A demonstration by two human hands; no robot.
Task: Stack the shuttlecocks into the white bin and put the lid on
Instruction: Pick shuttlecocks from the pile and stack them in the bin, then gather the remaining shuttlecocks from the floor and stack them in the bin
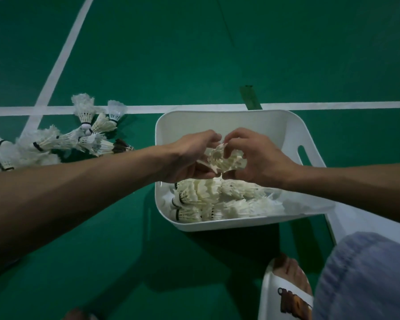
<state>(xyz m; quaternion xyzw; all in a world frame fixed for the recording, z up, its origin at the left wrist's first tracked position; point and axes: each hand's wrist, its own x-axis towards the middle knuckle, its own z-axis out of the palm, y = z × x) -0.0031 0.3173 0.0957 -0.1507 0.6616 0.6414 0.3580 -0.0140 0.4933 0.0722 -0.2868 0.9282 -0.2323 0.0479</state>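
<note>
From the head camera I look down on a green court floor [194, 54] crossed by white lines [333, 105]. In the middle of the frame I have both hands over the white bin [293, 132]. My left hand [185, 158] and my right hand [259, 155] meet fingertip to fingertip, each curled closed around the same small bunch of shuttlecocks [224, 159], which hangs between the palms above the bin's open top. I cannot tell how many are in that bunch.

Below the hands, along the bin's near side, a layer of stacked shuttlecocks [208, 202] lies on its side in rows, dark cork bands toward the left wall. The bin's right wall shows a handle slot [304, 154].

At the left of the frame, a loose pile of shuttlecocks [62, 139] lies scattered on the floor, well apart from the bin, some overlapping a white line.

A flat white panel [356, 222] lies just beside the bin at lower right; I cannot say whether it is the lid. A foot in a white slide sandal [284, 294] and a grey-blue trouser knee [367, 278] fill the lower right corner.
</note>
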